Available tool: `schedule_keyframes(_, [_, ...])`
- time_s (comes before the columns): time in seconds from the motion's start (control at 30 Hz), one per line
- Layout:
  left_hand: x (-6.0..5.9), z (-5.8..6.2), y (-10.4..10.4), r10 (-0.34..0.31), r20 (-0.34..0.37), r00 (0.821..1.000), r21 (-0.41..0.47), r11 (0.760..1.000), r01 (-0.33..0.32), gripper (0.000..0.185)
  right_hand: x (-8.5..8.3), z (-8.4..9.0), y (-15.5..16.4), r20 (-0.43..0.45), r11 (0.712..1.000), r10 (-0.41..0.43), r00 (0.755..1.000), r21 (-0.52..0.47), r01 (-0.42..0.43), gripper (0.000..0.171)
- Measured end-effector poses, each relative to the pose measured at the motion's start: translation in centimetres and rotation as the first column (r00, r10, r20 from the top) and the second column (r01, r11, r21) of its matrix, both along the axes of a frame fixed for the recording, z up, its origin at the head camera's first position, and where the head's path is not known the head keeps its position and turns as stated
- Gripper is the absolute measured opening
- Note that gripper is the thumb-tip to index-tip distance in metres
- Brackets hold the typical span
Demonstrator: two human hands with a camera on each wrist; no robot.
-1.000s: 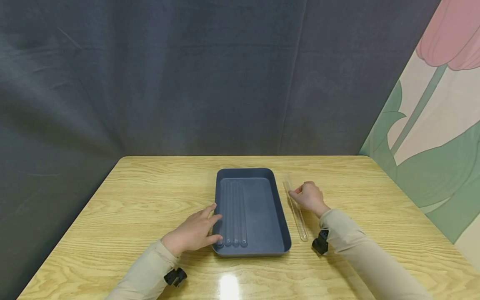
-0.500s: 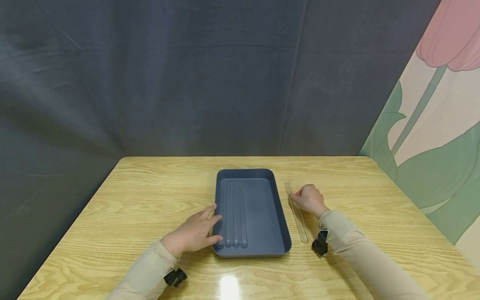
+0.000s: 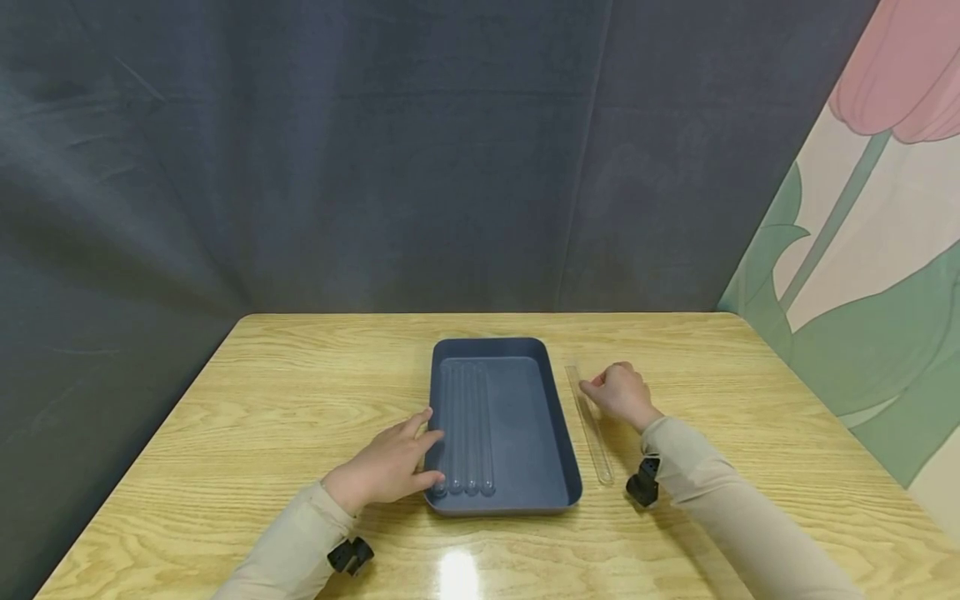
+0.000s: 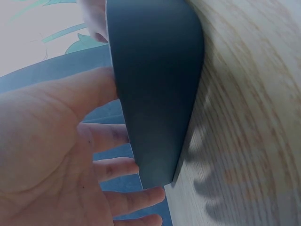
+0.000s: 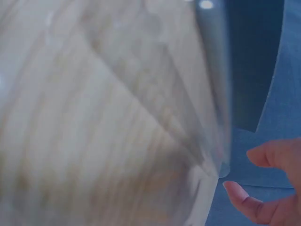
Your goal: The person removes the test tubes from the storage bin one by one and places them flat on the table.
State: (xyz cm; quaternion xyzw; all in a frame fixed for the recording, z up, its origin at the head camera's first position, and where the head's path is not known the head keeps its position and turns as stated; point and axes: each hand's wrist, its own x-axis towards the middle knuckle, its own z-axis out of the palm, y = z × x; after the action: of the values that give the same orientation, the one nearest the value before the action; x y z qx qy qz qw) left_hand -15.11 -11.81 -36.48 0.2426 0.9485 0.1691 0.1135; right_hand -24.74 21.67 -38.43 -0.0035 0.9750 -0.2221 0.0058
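The head picture is bright and sharp. Light comes from above and makes a white shiny spot on the table (image 3: 457, 575) near the front edge. Shadows are soft and small. The dark curtain (image 3: 337, 158) looks dim. Both wrist pictures are blurry and very close, and the wood bends at the edges.

The pale yellow wooden bench (image 3: 262, 417) shows bold grain under a glossy, light-reflecting varnish; the dark blue rectangular plastic tray (image 3: 525, 417) looks matt and smooth; the clear glass tube (image 3: 590, 425) beside it is slick and transparent; the dark grey cloth backdrop (image 3: 337, 167) hangs matt and creased.
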Motion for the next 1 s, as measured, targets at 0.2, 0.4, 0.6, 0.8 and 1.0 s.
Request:
schedule_keyframes(0.2, [0.0,-0.1,0.0,0.001,-0.003,1.000,-0.004,1.000,-0.001,0.057,0.1,0.8,-0.5,-0.050,0.999,0.037,0.998,-0.020,-0.038,0.034])
schedule_keyframes(0.4, [0.0,-0.1,0.0,-0.003,-0.003,1.000,-0.003,1.000,0.003,0.057,0.4,1.8,-1.1,-0.067,0.997,0.069,0.995,-0.042,-0.072,0.034])
schedule_keyframes(0.6, [0.0,-0.1,0.0,-0.002,0.001,1.000,-0.006,1.000,0.002,0.058,0.4,2.9,-2.1,-0.125,0.993,0.090,0.988,-0.060,-0.098,0.034])
schedule_keyframes(0.8, [0.0,0.0,0.0,-0.001,0.004,1.000,-0.014,1.000,0.001,0.058,0.5,3.8,-3.3,-0.139,0.989,0.117,0.983,-0.075,-0.128,0.032])
schedule_keyframes(1.0, [0.0,0.0,0.0,0.002,0.004,1.000,-0.014,1.000,-0.002,0.058,0.8,4.4,-4.5,-0.136,0.982,0.142,0.981,-0.107,-0.157,0.031])
